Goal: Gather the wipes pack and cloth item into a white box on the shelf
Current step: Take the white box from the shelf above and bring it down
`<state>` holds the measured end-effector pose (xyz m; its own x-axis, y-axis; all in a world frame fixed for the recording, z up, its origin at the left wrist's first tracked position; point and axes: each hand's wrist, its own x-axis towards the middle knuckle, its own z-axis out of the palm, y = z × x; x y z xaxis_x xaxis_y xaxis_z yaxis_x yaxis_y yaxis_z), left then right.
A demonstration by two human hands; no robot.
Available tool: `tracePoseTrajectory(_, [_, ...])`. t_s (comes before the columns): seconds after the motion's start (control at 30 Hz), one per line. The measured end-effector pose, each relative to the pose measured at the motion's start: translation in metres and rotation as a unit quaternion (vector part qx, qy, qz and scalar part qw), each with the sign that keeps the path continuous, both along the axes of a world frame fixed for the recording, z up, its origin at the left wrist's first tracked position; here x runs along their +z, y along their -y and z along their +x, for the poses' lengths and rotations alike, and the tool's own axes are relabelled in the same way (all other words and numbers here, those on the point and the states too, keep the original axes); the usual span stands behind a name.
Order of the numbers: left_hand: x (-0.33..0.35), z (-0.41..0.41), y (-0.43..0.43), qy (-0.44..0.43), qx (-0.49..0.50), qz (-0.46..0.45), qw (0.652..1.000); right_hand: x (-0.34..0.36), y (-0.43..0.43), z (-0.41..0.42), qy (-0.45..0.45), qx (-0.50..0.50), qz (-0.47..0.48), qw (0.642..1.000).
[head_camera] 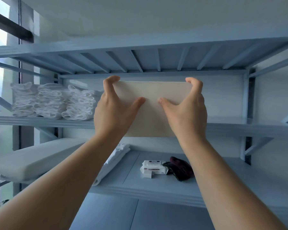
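Note:
A white box (151,93) stands at the front of the upper shelf, its plain front face toward me. My left hand (114,110) grips its left side, fingers hooked over the top corner and thumb on the front. My right hand (186,110) grips the right side the same way. On the lower shelf lies a white wipes pack (153,166) with a printed label. A dark maroon cloth item (179,167) lies crumpled right beside it, touching its right end.
Stacks of folded white towels (51,100) fill the upper shelf's left part. A folded white sheet (113,161) lies left of the wipes. A thick white pad (28,160) rests on the left shelf. The grey shelf frame (246,100) has uprights and a slatted top.

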<state>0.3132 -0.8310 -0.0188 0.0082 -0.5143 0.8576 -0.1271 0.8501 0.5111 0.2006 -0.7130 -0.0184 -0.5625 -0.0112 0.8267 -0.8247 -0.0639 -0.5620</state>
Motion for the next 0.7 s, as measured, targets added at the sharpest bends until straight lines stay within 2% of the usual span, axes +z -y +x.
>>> tracePoseTrajectory(0.27, [-0.031, 0.065, -0.035, -0.012, -0.060, -0.002, 0.998, -0.025, -0.050, 0.078, 0.009, -0.037, 0.008, 0.999])
tracePoseTrajectory(0.43, [-0.052, 0.107, -0.053, 0.013, -0.086, 0.017, 0.996, -0.043, -0.072, 0.125, 0.042, -0.052, 0.036, 0.997])
tracePoseTrajectory(0.7, [-0.091, 0.122, -0.085, 0.044, -0.121, 0.047, 0.991, -0.084, -0.110, 0.155, 0.072, -0.092, 0.046, 0.992])
